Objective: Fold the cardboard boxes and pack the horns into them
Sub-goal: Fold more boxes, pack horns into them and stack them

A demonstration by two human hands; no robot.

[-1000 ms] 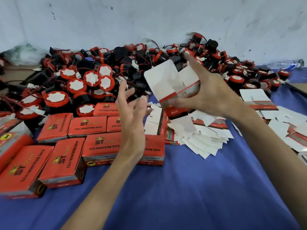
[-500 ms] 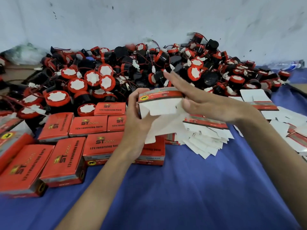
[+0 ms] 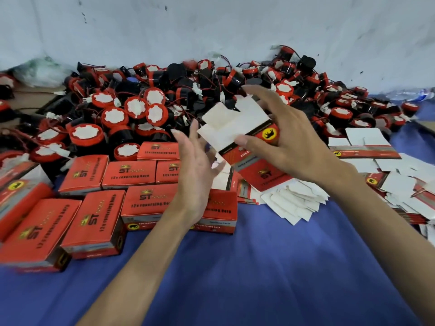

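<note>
My right hand (image 3: pixel 289 137) grips a red cardboard box (image 3: pixel 254 158) held tilted above the table, its white flaps (image 3: pixel 230 123) standing open toward the upper left. My left hand (image 3: pixel 196 170) hovers just left of the box with fingers spread, holding nothing. A large heap of red-and-black horns (image 3: pixel 146 109) with white-faced caps and thin wires fills the back of the table. Several closed red boxes (image 3: pixel 98 215) marked "12v reversing horn" lie at the front left.
Flat unfolded box blanks (image 3: pixel 294 198) lie in a fan under my right wrist, and more blanks (image 3: pixel 367 147) pile up at the right. The table has a blue cloth (image 3: pixel 259 267). A pale wall (image 3: pixel 211 27) closes the back. A clear bag (image 3: pixel 40 71) sits far left.
The left hand has let go of the box and drawn back to the left. The right hand now holds the box alone, turned so its white flaps point up and left.
</note>
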